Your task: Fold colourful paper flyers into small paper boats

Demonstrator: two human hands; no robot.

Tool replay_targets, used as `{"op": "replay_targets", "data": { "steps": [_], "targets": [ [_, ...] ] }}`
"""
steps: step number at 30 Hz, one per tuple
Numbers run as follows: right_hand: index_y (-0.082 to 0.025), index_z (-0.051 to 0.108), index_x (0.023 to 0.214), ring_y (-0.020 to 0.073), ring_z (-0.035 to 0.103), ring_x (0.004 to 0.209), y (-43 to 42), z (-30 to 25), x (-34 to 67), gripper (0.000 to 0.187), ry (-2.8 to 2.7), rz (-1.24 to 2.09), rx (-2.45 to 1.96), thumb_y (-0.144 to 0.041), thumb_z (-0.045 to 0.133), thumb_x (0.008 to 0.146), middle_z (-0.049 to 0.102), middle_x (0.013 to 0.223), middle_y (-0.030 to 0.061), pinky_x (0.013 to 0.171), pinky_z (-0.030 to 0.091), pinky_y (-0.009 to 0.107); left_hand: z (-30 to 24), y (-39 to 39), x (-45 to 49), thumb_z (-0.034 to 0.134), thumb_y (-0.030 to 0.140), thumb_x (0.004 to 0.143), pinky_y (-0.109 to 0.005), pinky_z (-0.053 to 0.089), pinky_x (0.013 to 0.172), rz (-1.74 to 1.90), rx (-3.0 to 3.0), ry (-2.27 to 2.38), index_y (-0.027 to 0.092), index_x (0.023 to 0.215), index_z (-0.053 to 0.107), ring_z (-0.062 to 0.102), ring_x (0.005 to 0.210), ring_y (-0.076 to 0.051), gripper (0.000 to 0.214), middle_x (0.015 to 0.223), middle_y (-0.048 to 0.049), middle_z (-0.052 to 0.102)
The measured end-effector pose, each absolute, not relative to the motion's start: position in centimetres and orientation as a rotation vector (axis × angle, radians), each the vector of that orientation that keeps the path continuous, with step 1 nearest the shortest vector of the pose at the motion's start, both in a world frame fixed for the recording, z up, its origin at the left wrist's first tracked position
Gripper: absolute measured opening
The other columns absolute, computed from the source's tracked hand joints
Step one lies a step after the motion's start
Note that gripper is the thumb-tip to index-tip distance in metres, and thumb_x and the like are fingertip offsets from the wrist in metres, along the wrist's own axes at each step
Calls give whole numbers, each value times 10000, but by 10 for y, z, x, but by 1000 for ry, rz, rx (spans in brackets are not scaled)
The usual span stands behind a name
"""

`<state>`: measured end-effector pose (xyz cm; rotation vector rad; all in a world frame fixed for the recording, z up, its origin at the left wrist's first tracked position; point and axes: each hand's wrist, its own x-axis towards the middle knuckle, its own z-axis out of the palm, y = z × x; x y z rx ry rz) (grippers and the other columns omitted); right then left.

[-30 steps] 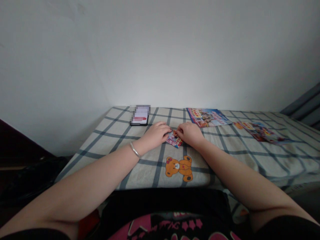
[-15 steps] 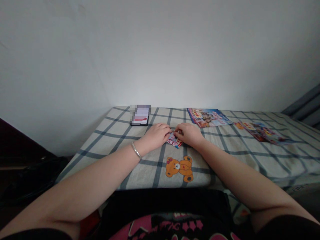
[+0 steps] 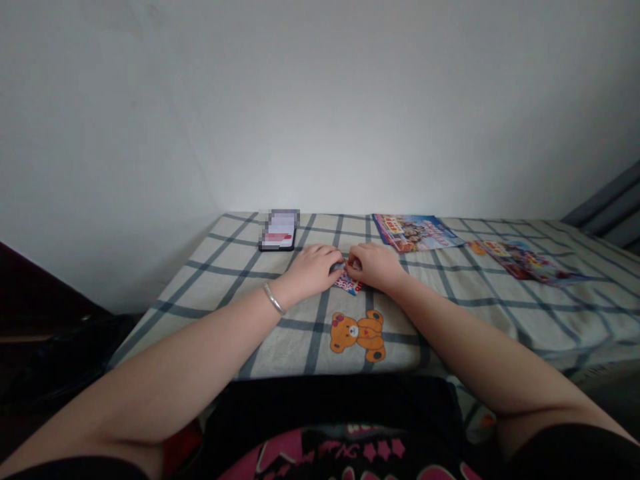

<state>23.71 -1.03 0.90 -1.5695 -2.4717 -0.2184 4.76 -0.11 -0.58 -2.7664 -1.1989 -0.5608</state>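
A small folded piece of printed paper (image 3: 349, 285), with white and red lettering, lies on the checked cloth between my hands. My left hand (image 3: 316, 269), a silver bangle on its wrist, grips the paper's left side between thumb and fingers. From the other side my right hand (image 3: 373, 265) pinches the paper's upper right part, its fingers curled. Both hands rest low on the cloth, fingertips almost meeting. The paper's upper part is mostly hidden by the fingers.
A phone (image 3: 280, 231) with a lit, partly blurred screen lies at the back left. Two colourful printed leaflets, one at the back (image 3: 419, 233) and one further right (image 3: 533, 262), lie on the checked cloth (image 3: 225, 333). A wall rises behind. A black bag (image 3: 70, 360) sits at lower left.
My right hand has shifted slightly left and its fingers now cover more of the paper. The left hand stays almost in place. The whole view has moved a little.
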Motion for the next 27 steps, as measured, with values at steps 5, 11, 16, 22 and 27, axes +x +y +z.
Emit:
{"op": "replay_targets", "data": {
  "steps": [5, 11, 16, 22, 27],
  "targets": [
    [-202, 663, 989, 203, 637, 958, -9, 7, 248, 195, -2511, -133, -1496, -358, 594, 894, 714, 1009, 60, 835, 414, 287, -10, 6, 37, 529, 316, 949, -432, 400, 1077, -495, -2845, -1146, 214, 1144, 620, 519, 1227, -257, 238, 1277, -68, 607],
    [-213, 650, 1072, 200, 637, 915, -12, 11, 258, 257, -2548, -72, -1521, -412, 558, 937, 716, 911, 51, 804, 406, 284, -19, 17, 22, 467, 365, 981, -471, 286, 1160, -415, -2856, -1049, 256, 1293, 567, 299, 1426, -288, 345, 1433, -67, 498],
    [-201, 649, 1036, 192, 640, 893, -11, 14, 263, 175, -2578, -93, -1525, -274, 527, 933, 720, 914, 58, 800, 401, 276, -19, 20, 17, 469, 394, 987, -459, 291, 1155, -387, -2884, -1031, 270, 1330, 547, 279, 1439, -285, 373, 1455, -68, 478],
    [-195, 654, 986, 177, 631, 801, -9, 13, 268, 145, -2549, -44, -1512, -262, 574, 886, 712, 855, 30, 722, 393, 264, -21, 20, 17, 450, 365, 998, -453, 286, 1158, -352, -2873, -1030, 295, 1410, 485, 328, 1415, -286, 419, 1489, -73, 445],
    [-195, 654, 979, 167, 613, 777, -3, 10, 274, 143, -2558, 45, -1523, -282, 585, 890, 699, 841, 28, 696, 389, 260, -25, 23, 16, 429, 366, 1006, -454, 289, 1153, -362, -2853, -1004, 325, 1411, 484, 325, 1413, -279, 410, 1490, -50, 452]
  ]
}}
